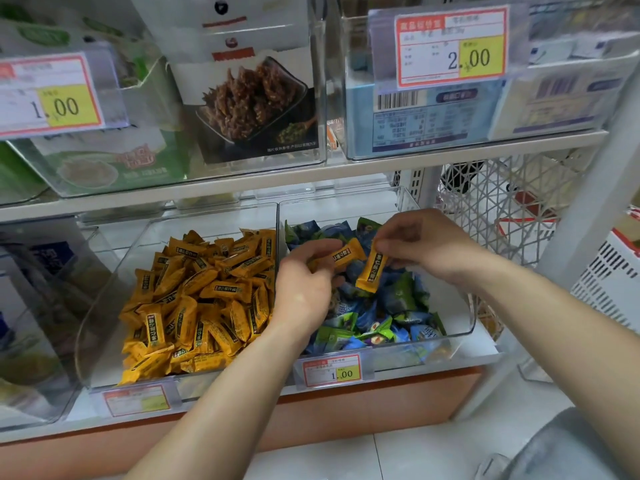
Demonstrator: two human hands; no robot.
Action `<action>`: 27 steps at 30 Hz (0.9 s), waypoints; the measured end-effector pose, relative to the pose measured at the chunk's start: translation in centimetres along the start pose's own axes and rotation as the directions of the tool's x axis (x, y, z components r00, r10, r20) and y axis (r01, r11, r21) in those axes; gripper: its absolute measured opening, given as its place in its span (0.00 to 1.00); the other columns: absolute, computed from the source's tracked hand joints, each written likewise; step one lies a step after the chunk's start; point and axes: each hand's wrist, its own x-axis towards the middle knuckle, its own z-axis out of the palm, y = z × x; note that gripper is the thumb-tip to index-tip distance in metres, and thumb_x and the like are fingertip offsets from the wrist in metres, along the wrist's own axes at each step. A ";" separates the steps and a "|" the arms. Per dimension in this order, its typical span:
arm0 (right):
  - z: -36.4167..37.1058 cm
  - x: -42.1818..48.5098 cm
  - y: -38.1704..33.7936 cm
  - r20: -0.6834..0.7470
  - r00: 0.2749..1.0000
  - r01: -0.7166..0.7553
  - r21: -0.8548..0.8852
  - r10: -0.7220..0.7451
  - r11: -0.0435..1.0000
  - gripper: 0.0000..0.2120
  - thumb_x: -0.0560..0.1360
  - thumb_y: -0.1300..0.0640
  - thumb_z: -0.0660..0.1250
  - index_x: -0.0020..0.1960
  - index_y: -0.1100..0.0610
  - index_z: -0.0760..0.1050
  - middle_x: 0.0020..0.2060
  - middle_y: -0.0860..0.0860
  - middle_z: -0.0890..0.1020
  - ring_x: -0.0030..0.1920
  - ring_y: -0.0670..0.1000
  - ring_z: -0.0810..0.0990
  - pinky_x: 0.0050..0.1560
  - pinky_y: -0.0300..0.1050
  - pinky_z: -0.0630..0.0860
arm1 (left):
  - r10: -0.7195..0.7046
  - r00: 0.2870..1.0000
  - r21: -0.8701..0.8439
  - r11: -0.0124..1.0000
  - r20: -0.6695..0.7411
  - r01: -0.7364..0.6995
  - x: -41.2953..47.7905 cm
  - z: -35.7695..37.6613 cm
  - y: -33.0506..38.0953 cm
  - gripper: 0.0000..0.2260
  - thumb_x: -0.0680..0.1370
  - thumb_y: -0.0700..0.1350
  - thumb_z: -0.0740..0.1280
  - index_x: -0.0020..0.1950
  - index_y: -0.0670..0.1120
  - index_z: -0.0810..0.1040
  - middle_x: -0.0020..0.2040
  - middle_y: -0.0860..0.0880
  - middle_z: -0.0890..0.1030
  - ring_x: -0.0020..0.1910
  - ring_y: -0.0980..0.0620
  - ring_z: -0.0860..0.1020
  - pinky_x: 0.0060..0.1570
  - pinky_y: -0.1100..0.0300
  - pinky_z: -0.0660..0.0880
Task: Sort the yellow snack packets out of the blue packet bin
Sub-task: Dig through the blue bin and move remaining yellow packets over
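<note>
Found two bare forearms (225,410) closest to the lens, stretched up from the bottom edge. Saw the left hand (304,289) over the left part of the blue packet bin (464,327), thumb and fingers curled and pinched on one end of a yellow snack packet (348,256), held roughly level just above the blue and green packets (398,299). Saw the right hand (426,244) further back over the same bin, fingertips bunched on the top end of a second yellow packet (372,270), hung nearly upright; could not tell whether its lower end touched the heap. Noted the two held packets just beside each other, both within the bin's outline. Noted the neighbouring clear bin (104,306) to the left, piled with yellow packets (201,299) and sharing a wall with the blue one. Read 1.00 on the price tag (332,370) clipped to the blue bin's front lip. Made out a white wire basket (502,216) behind the right wrist and boxed goods (256,98) on the shelf above.
</note>
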 end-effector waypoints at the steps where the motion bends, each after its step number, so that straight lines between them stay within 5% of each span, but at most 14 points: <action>1: 0.2 -0.2 -0.1 0.025 1.000 -0.008 0.056 0.006 0.998 0.05 0.75 0.64 0.71 0.44 0.56 0.82 0.37 0.52 0.86 0.39 0.50 0.86 0.43 0.43 0.83 | -0.019 1.000 -0.024 1.000 0.001 0.019 -0.1 0.1 0.1 0.13 0.82 0.35 0.62 0.54 0.50 0.83 0.44 0.54 0.85 0.43 0.54 0.85 0.49 0.47 0.82; 4: 1.1 -0.4 -0.4 -0.012 1.000 0.005 0.098 -0.004 0.995 0.03 0.76 0.65 0.70 0.45 0.58 0.80 0.38 0.53 0.86 0.38 0.52 0.86 0.41 0.43 0.83 | -0.077 0.996 -0.102 0.992 0.036 0.081 -0.4 0.3 0.4 0.12 0.81 0.39 0.63 0.50 0.50 0.85 0.45 0.49 0.86 0.47 0.47 0.84 0.51 0.51 0.81; 7: 2.2 -0.4 -0.6 -0.100 0.995 0.041 0.131 -0.028 0.991 0.03 0.75 0.64 0.72 0.43 0.60 0.80 0.37 0.53 0.85 0.36 0.54 0.86 0.36 0.41 0.82 | -0.079 0.993 -0.173 0.981 0.083 0.092 -0.9 0.2 0.8 0.07 0.77 0.50 0.69 0.50 0.51 0.85 0.45 0.49 0.86 0.47 0.52 0.84 0.50 0.54 0.78; 11: 3.2 -0.5 -1.0 -0.106 0.993 0.061 0.167 -0.044 0.984 0.04 0.75 0.59 0.73 0.43 0.58 0.79 0.35 0.53 0.85 0.35 0.56 0.86 0.35 0.43 0.81 | 0.066 0.998 0.063 0.996 0.005 -0.066 -1.0 -0.7 1.1 0.08 0.72 0.52 0.77 0.49 0.56 0.83 0.45 0.56 0.85 0.47 0.61 0.82 0.45 0.68 0.76; 14: 2.6 -0.2 -1.0 -0.145 0.989 0.041 0.023 -0.037 0.999 0.04 0.77 0.53 0.71 0.46 0.53 0.80 0.40 0.51 0.85 0.38 0.55 0.86 0.40 0.50 0.82 | 0.203 0.979 0.255 0.948 -0.011 -0.193 -0.3 -3.0 2.3 0.06 0.72 0.50 0.76 0.46 0.58 0.83 0.42 0.62 0.84 0.44 0.66 0.80 0.41 0.75 0.73; 17: 1.4 -0.5 -0.5 0.041 0.998 -0.024 -0.274 0.036 0.962 0.02 0.77 0.50 0.69 0.49 0.47 0.80 0.42 0.47 0.85 0.41 0.47 0.85 0.45 0.46 0.80 | 0.364 0.931 0.546 0.786 -0.027 -0.292 0.7 -6.9 2.6 0.06 0.75 0.49 0.73 0.50 0.57 0.82 0.45 0.62 0.81 0.47 0.64 0.79 0.47 0.70 0.73; 22: 0.7 -1.9 -0.4 0.328 0.918 0.034 -0.622 0.221 0.782 0.08 0.78 0.44 0.67 0.50 0.48 0.79 0.36 0.44 0.85 0.36 0.41 0.83 0.42 0.39 0.78 | 0.401 0.916 0.896 0.413 -0.022 -0.160 1.0 -10.2 2.1 0.12 0.77 0.50 0.68 0.59 0.49 0.81 0.59 0.46 0.79 0.58 0.43 0.75 0.55 0.51 0.73; 27: -0.5 -3.2 -0.2 0.427 0.849 0.071 -0.675 0.310 0.735 0.05 0.78 0.50 0.67 0.47 0.50 0.78 0.36 0.44 0.84 0.36 0.42 0.81 0.41 0.38 0.76 | 0.360 0.858 0.647 0.564 0.366 -0.513 -3.5 -4.0 2.2 0.14 0.76 0.56 0.66 0.59 0.54 0.79 0.54 0.56 0.78 0.55 0.58 0.75 0.56 0.59 0.74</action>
